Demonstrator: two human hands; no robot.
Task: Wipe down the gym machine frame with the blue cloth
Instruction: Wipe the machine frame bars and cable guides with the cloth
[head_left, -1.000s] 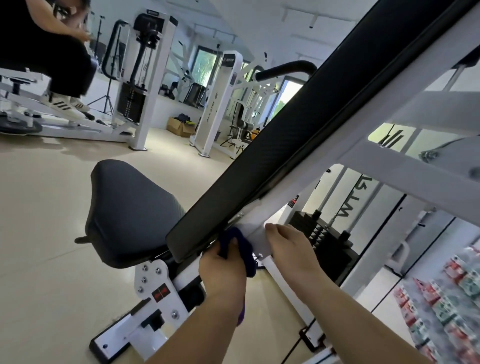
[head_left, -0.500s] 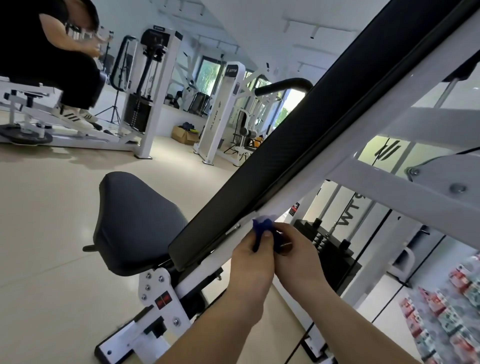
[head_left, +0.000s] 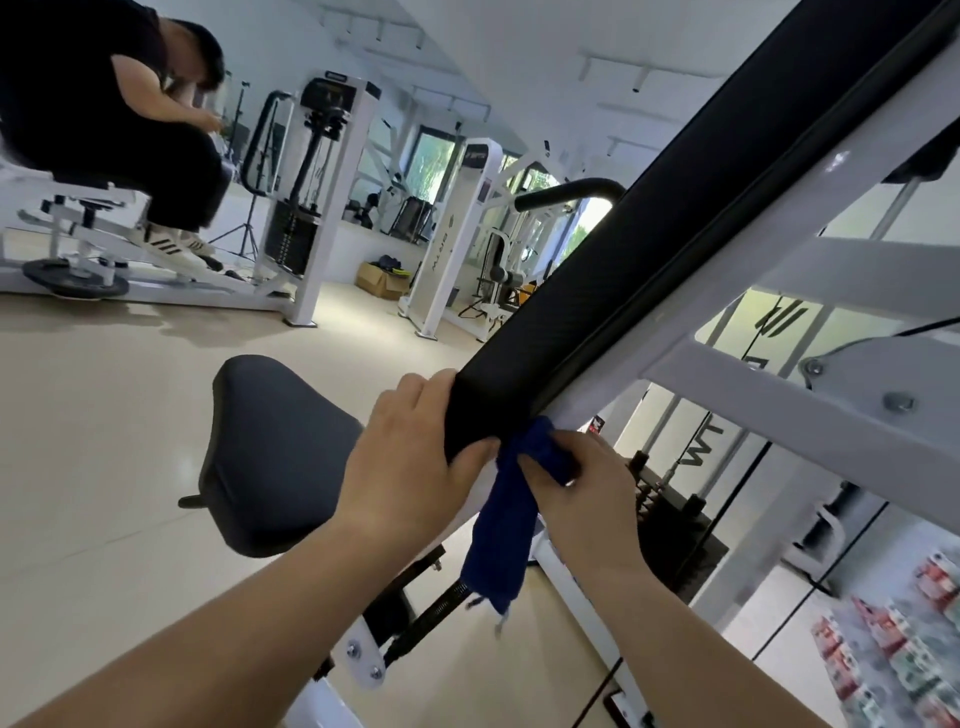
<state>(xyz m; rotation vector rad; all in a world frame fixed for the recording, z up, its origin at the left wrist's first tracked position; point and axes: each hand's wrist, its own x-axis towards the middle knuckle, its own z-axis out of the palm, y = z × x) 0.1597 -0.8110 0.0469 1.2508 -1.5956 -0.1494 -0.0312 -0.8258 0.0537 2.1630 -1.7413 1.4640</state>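
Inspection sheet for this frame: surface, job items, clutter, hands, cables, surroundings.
Surface: glossy beige floor under the machine.
Job's things: white painted steel machine frame; dark blue cloth bunched against it below the long black back pad, tail hanging free.
Clutter: open cardboard box on the floor far back; stacked printed packs lower right, blurred.
Hands: left hand grips the pad's lower end; right hand pinches the cloth.
Cables: thin black cable runs to a bolted white bracket at right.
Surroundings: other white machines; a seated person upper left.
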